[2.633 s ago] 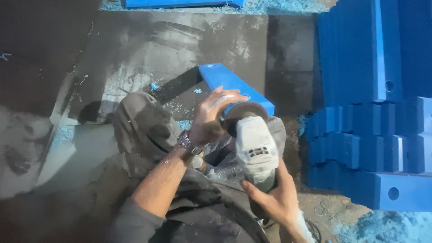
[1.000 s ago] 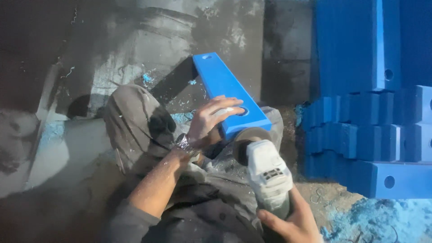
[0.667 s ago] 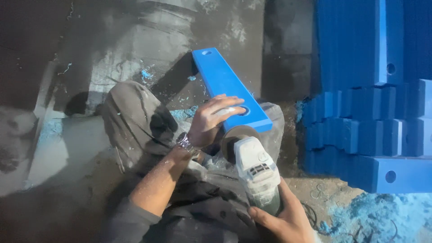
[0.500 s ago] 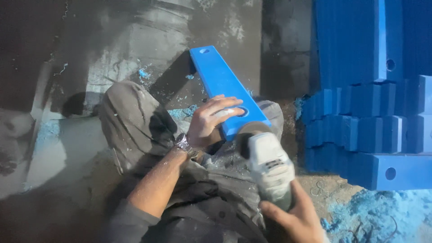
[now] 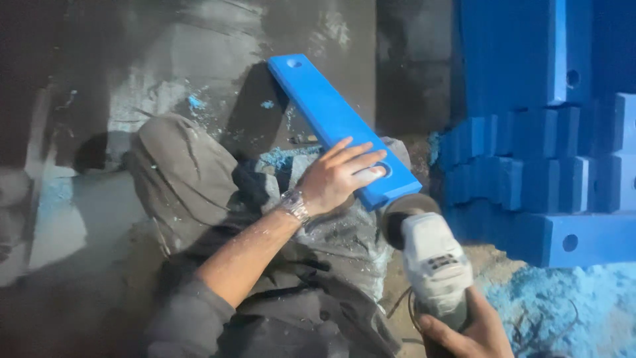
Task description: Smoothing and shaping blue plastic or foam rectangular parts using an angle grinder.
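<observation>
Left hand (image 5: 338, 178) lies flat, fingers spread, pinning the blue plastic bar (image 5: 341, 129) across the knee; right hand (image 5: 467, 328), at five o'clock, is wrapped around the angle grinder (image 5: 430, 262). Disc sits at the bar's near end, possibly touching. Looks like edge trimming; next calls for firm hold-down, steady wheel. Blue stacked bars (image 5: 550, 172) at three o'clock.
</observation>
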